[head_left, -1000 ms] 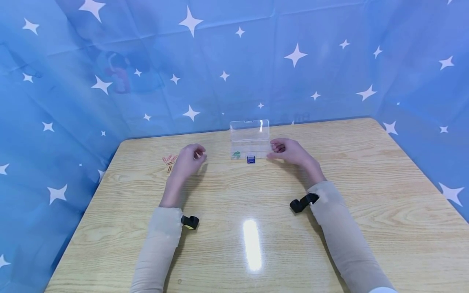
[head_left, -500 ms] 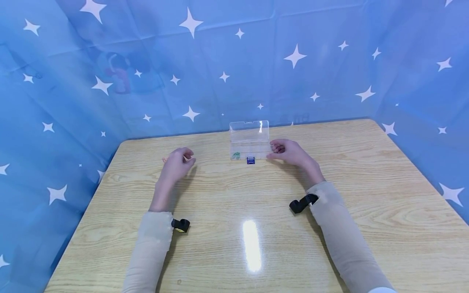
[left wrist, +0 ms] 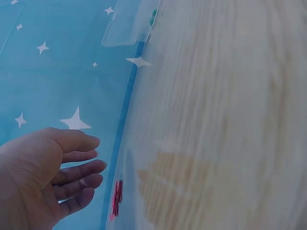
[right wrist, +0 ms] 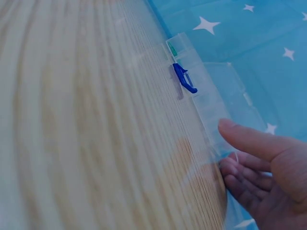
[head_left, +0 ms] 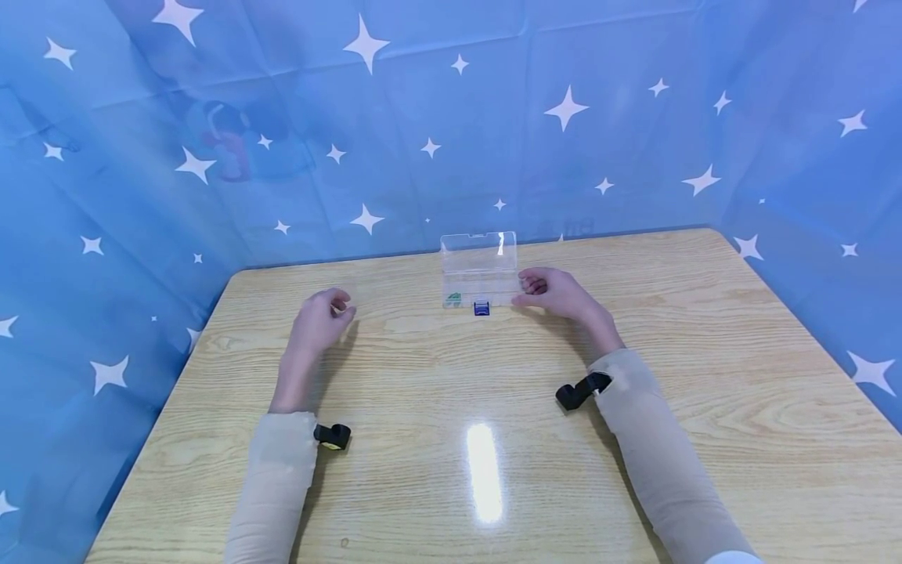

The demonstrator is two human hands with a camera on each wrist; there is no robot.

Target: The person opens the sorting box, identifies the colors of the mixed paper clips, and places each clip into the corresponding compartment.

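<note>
A clear plastic box (head_left: 481,282) stands at the back of the table, its lid (head_left: 470,249) raised and a blue latch (head_left: 481,309) at the front. Small green pieces (head_left: 453,298) lie in its left end. My right hand (head_left: 557,296) holds the box's right end, thumb at the front corner and fingers curled at the side. My left hand (head_left: 319,319) hovers over the table to the left, fingers loosely bent and holding nothing. Beyond its fingertips in the left wrist view lie red paper clips (left wrist: 116,199). In the head view the left hand hides them.
The wooden table (head_left: 409,407) ends at the back against a blue star-patterned cloth (head_left: 423,117). A bright light reflection lies on the tabletop in front of the box. Black wrist cameras (head_left: 581,390) sit on both sleeves.
My left hand has moved left, away from the box, and now covers the paper clips in the head view. My right hand and the box have stayed in place.
</note>
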